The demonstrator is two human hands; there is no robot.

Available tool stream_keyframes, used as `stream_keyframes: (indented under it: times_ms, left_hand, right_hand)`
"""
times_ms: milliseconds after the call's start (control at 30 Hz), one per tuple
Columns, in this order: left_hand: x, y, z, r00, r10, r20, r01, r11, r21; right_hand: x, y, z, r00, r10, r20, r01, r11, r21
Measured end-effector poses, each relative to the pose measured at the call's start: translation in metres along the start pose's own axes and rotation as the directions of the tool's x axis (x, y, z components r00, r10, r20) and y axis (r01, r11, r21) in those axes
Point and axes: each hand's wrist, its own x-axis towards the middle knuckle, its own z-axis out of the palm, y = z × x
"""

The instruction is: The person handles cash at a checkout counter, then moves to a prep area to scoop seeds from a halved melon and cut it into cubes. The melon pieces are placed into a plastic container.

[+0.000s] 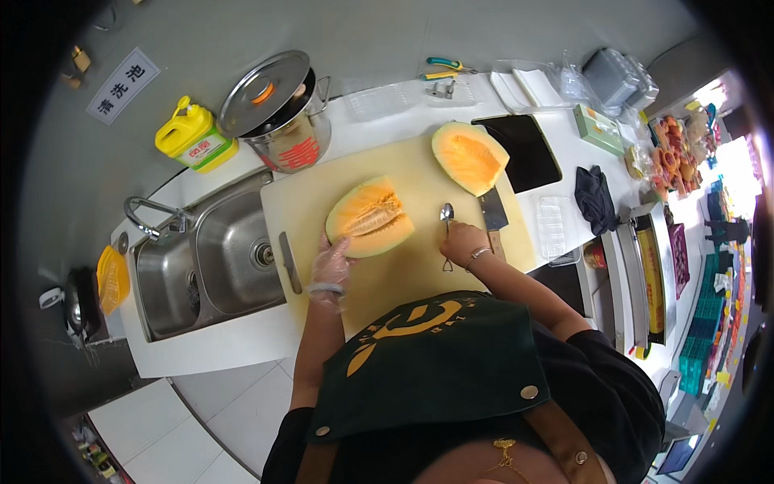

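Note:
In a clear plastic glove, my left hand grips the lower left rim of a melon half with seeds in its hollow. The fingers of my bare right hand are closed around the handle of a metal spoon, bowl pointing away from me, over the cutting board. Another melon half, its hollow without seeds, lies cut side up at the board's far right. Beside it, partly under its edge, is a knife with a wooden handle.
Left of the board is a double steel sink with a faucet. A lidded steel pot and a yellow jug stand behind. Pliers, plastic trays, a black cloth and a tissue box lie around the counter.

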Motion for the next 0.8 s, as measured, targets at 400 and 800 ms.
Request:
stream_keyframes:
  times_ms: [400,800]
  left_hand:
    - [0.008,-0.009,-0.01,0.989,-0.149,-0.002,0.143,0.951,-0.275]
    - [-0.012,0.005,0.032,0.998,0.042,-0.048,-0.056,0.941,-0.334]
  right_hand:
    - [-0.003,0.005,0.003,0.994,-0.101,-0.041,0.095,0.987,-0.128]
    - [-0.02,-0.023,-0.059,0.832,-0.451,-0.323,0.542,0.787,0.295]
